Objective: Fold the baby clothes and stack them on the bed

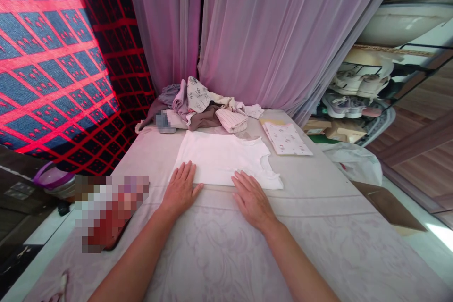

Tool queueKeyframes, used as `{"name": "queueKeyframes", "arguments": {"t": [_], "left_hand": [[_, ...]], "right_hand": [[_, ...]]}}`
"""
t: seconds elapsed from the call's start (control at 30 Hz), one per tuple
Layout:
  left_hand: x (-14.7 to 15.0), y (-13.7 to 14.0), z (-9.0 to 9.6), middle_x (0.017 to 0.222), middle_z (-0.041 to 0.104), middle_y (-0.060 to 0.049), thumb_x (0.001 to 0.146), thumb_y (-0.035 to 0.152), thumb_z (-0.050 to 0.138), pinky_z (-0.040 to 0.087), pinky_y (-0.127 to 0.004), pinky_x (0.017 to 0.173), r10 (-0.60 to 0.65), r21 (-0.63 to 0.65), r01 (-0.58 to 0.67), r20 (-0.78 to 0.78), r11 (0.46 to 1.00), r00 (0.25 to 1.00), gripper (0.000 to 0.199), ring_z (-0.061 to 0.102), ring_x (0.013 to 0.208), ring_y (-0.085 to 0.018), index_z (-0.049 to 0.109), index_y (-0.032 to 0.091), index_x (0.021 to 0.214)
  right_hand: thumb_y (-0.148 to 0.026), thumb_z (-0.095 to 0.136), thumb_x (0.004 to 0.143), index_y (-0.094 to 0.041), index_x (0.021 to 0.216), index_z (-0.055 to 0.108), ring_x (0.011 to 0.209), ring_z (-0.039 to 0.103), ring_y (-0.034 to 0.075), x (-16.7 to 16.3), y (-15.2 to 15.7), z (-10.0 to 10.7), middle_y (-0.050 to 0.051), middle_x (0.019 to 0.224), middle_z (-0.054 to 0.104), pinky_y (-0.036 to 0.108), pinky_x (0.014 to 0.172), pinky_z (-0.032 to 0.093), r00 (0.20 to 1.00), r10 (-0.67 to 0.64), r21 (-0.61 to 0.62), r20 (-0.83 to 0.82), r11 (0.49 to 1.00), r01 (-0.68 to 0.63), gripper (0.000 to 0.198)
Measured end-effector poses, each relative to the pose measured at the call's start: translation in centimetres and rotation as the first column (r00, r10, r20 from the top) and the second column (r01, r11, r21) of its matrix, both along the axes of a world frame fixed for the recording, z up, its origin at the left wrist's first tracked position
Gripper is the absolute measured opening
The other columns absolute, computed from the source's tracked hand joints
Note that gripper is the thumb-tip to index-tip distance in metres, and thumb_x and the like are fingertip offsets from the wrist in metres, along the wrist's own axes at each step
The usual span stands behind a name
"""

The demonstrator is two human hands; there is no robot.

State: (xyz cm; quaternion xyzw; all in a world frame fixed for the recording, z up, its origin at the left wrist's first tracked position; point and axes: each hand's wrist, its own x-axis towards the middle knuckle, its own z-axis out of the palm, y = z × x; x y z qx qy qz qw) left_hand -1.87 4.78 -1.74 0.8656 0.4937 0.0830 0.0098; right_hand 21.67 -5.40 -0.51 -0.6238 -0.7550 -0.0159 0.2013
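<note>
A small white shirt (222, 153) lies flat on the light patterned bedsheet (212, 245), its long side towards me and its ruffled end to the right. My left hand (181, 189) rests palm down on the shirt's near left corner, fingers stretched out. Towards the right of the same near edge, my right hand (253, 198) lies with its fingertips on the fabric, also flat and open. Neither hand grips anything.
Behind the shirt is a heap of crumpled clothes (208, 108). Folded printed garments (287, 139) lie at the right. A blurred-out red object (109, 217) is by my left arm. Purple curtains (262, 33) hang behind; a rack with shoes (343, 104) stands right.
</note>
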Motion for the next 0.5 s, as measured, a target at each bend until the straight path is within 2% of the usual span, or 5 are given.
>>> {"name": "queueKeyframes", "arguments": {"t": [0.13,0.27,0.4,0.5], "left_hand": [[-0.1,0.0,0.1,0.151,0.033,-0.014,0.091,0.055,0.036,0.020,-0.048,0.115,0.035,-0.008,-0.035,-0.006,0.999,0.999,0.068,0.027,0.141,-0.030,0.037,0.012,0.144],[-0.4,0.1,0.3,0.152,0.033,-0.011,0.092,0.057,0.032,0.022,-0.050,0.113,0.067,-0.007,-0.068,-0.038,0.998,0.997,0.067,0.025,0.141,-0.031,0.039,0.014,0.143],[-0.4,0.1,0.4,0.154,0.030,-0.012,0.092,0.058,0.031,0.023,-0.048,0.113,0.112,-0.013,-0.113,-0.061,0.994,0.992,0.069,0.024,0.142,-0.031,0.038,0.012,0.144],[-0.2,0.2,0.3,0.154,0.028,-0.013,0.092,0.059,0.031,0.023,-0.048,0.113,0.135,-0.028,-0.137,-0.067,0.990,0.989,0.074,0.024,0.142,-0.030,0.033,0.009,0.146]], "right_hand": [[-0.040,0.036,0.095,-0.015,0.143,0.040,0.142,0.024,0.022,-4.3,2.8,0.5,0.009,0.152,0.033,0.045,0.116,0.018,0.999,0.038,-0.162,0.010,0.986,-0.036,0.054],[-0.049,0.031,0.095,-0.015,0.147,0.032,0.144,0.014,0.023,-5.0,4.3,-0.1,0.009,0.156,0.021,0.046,0.117,0.009,0.998,-0.045,-0.326,0.045,0.944,0.057,0.062],[-0.051,0.027,0.095,-0.016,0.148,0.029,0.145,0.010,0.023,-3.9,4.1,-0.6,0.009,0.158,0.015,0.043,0.117,0.006,0.978,-0.189,-0.363,0.087,0.908,0.208,0.064],[-0.051,0.028,0.095,-0.017,0.148,0.030,0.145,0.012,0.023,-3.7,3.9,-0.5,0.009,0.158,0.017,0.044,0.116,0.007,0.970,-0.223,-0.359,0.094,0.902,0.242,0.063]]}}
